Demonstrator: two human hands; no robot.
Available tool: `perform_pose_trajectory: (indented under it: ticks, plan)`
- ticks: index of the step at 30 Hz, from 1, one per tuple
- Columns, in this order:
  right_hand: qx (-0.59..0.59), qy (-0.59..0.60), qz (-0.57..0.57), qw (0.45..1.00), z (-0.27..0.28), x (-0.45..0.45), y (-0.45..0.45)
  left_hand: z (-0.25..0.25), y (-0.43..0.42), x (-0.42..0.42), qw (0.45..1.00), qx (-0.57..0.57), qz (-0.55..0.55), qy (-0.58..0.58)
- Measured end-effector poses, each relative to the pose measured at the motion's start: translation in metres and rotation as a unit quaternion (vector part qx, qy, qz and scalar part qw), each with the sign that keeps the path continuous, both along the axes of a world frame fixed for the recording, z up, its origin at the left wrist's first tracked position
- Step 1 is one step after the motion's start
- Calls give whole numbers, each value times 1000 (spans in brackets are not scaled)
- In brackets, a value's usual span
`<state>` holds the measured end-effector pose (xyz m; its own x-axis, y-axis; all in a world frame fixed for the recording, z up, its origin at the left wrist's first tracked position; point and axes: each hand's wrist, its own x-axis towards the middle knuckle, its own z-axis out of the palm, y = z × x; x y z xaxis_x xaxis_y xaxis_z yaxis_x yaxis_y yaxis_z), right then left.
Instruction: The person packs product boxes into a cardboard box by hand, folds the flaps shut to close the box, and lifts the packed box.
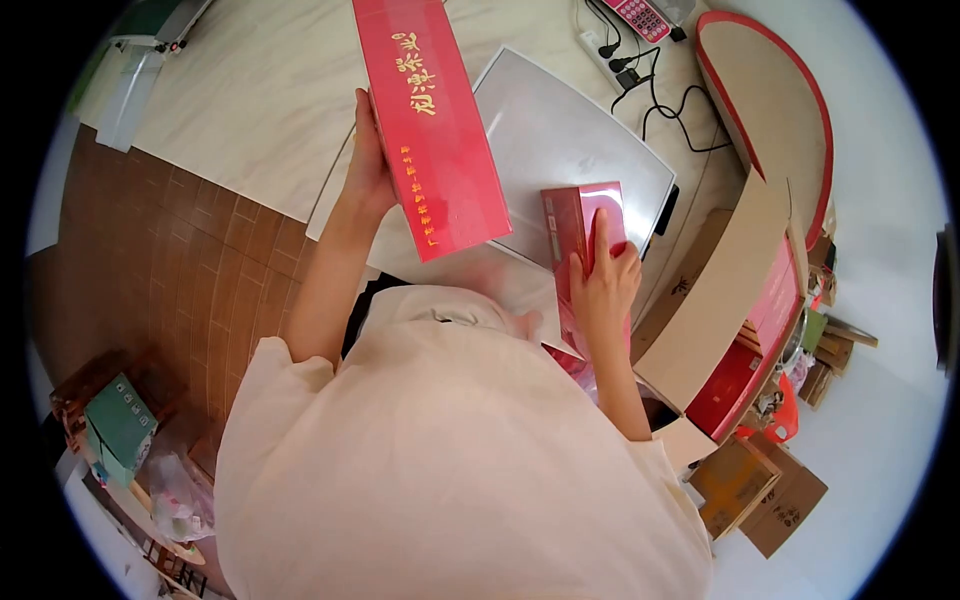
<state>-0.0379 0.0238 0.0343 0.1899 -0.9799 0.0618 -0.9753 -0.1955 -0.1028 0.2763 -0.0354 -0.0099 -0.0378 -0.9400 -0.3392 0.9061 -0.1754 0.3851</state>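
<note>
A long red box (430, 130) with gold characters is held up at the upper middle of the view. My left hand (370, 165) grips its left side, with the fingers partly hidden behind it. To the right, a smaller red box (570, 225) stands at the edge of a silver-grey panel (560, 135) on the table. My right hand (605, 275) rests on this smaller box with the index finger stretched along its face and the other fingers bent. Clear plastic shows below that box, near my right forearm.
An open cardboard carton (720, 290) with red boxes inside stands at the right. A power strip (605, 62) with black cables lies at the top right, near a pink calculator (640, 18). More cardboard boxes (735, 485) are at the lower right. A green box (120, 425) is at the lower left.
</note>
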Motion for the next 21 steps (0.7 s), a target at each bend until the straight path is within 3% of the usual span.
perform_pose_trajectory:
  ticks: [4, 7, 8, 10, 11, 12, 15, 17, 19, 21]
  plan:
    - [-32, -15, 5, 999, -2, -1, -21, 36, 16, 0, 991, 58, 48, -114]
    - [20, -284, -32, 958, 11, -29, -34, 27, 20, 16, 999, -2, 21, -40]
    - [51, -432, -54, 899, 19, -40, -35, 25, 20, 19, 999, -4, 12, -35]
    - [106, -721, -178, 661, 60, -40, -30, 17, 14, 22, 995, 3, 56, -80]
    - [94, -756, -214, 612, 76, -43, -26, 1, 11, 32, 997, -42, 30, -65]
    - [83, -810, -245, 525, 73, -57, -29, -14, 5, 34, 995, -87, 0, -45]
    - [31, -874, -200, 441, 78, -77, -40, 24, 10, 18, 998, -41, -12, -37]
    - [46, -927, -133, 347, 71, -87, -50, 33, 6, 13, 998, -10, -20, -63]
    - [60, -941, -93, 320, 26, -119, -72, 36, 2, 12, 997, -20, 2, -75]
    - [83, -951, -50, 295, 20, -126, -68, 31, -1, 11, 996, -27, -30, -84]
